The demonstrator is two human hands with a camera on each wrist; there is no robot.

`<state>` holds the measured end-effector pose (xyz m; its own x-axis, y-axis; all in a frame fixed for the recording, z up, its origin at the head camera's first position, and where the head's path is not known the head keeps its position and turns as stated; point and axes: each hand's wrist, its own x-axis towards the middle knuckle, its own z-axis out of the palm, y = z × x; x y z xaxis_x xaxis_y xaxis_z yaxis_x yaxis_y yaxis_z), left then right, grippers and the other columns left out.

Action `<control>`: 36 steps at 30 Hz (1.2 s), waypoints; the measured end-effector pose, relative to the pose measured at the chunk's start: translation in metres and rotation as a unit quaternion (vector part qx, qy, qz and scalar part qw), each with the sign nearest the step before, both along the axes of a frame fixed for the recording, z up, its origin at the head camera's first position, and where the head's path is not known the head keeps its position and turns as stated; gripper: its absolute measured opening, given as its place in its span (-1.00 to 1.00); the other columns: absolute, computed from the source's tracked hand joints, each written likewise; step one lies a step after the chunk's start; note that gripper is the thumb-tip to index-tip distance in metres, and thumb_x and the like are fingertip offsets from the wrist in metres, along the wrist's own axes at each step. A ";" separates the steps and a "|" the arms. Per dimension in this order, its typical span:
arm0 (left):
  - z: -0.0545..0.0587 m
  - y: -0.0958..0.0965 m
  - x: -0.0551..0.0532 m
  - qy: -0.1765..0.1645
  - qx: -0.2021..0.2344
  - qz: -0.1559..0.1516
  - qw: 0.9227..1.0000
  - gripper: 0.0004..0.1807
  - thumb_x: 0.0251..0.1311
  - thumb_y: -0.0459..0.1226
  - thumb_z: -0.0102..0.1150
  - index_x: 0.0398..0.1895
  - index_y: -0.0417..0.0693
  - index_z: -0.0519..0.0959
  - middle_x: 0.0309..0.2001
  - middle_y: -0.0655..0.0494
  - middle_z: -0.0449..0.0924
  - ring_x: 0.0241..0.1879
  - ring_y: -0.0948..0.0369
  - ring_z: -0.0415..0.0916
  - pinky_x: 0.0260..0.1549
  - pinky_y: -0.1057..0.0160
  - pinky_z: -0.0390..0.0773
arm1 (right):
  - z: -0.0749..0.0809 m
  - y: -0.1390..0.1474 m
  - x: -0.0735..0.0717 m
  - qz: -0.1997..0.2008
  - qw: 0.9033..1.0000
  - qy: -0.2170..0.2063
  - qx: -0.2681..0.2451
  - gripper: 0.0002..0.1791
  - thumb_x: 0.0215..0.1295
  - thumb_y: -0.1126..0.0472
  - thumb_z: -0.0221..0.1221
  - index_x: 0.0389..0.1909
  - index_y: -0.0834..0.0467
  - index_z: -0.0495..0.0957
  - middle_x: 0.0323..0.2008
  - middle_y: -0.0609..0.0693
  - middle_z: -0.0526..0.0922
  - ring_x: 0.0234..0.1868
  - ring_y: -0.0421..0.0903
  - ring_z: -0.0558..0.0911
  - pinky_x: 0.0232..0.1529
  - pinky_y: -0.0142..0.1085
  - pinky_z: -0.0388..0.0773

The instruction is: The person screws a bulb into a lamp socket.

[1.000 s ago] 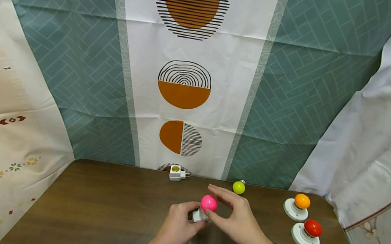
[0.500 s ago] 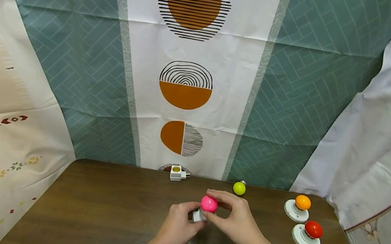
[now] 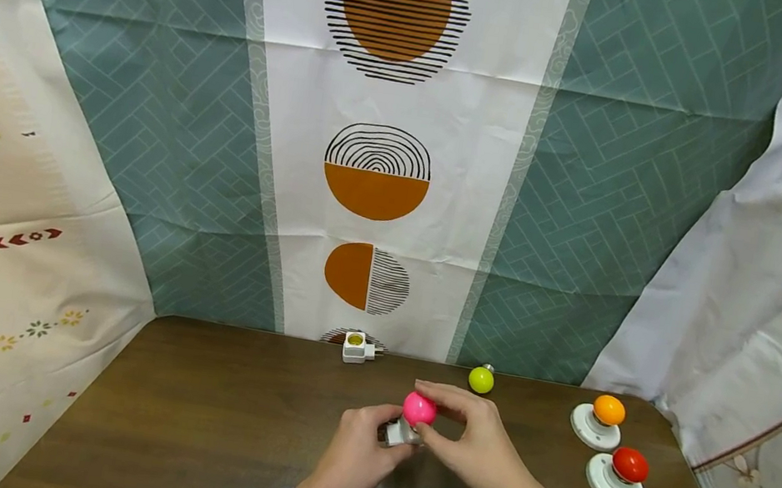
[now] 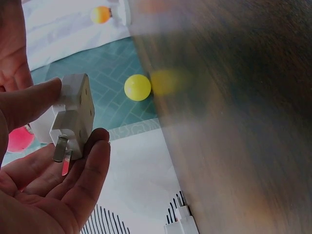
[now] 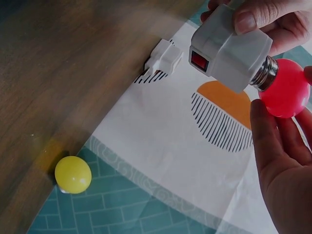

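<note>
My left hand [image 3: 355, 454] grips a white plug-in bulb socket [image 5: 231, 46], thumb on one side and fingers on the other. Two flat metal prongs stick out of it in the left wrist view, and a red switch shows in the right wrist view. A pink light bulb [image 3: 419, 408] sits at the socket's mouth, part of its metal screw thread still showing. Thumb and fingertips of my right hand [image 3: 482, 447] hold the bulb's round glass. Both hands are raised over the brown table [image 3: 220, 421].
At the table's back edge lie a second white plug-in socket [image 3: 356, 348] and a yellow-green bulb [image 3: 481, 379]. On the right stand two round white lamp bases, one with an orange bulb [image 3: 609, 410], one with a red bulb [image 3: 629, 464]. Patterned cloth hangs behind.
The fingers of my right hand have closed in from a wider spread onto the pink bulb. My left hand keeps the socket in nearly the same place.
</note>
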<state>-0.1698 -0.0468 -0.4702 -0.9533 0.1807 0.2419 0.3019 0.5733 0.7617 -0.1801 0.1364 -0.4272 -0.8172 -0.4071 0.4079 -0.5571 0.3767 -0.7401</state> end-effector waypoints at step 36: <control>-0.001 -0.001 -0.001 0.008 -0.003 -0.004 1.000 -0.64 -0.12 -0.19 0.43 -0.16 0.05 0.64 -0.30 0.25 0.67 -0.40 0.42 0.52 -0.45 0.46 0.48 | -0.003 -0.001 -0.001 -0.027 0.999 -0.019 -0.031 -0.52 -0.05 0.16 0.42 -0.03 -0.10 0.58 -0.04 -0.17 0.64 -0.04 -0.23 0.62 -0.15 -0.36 0.61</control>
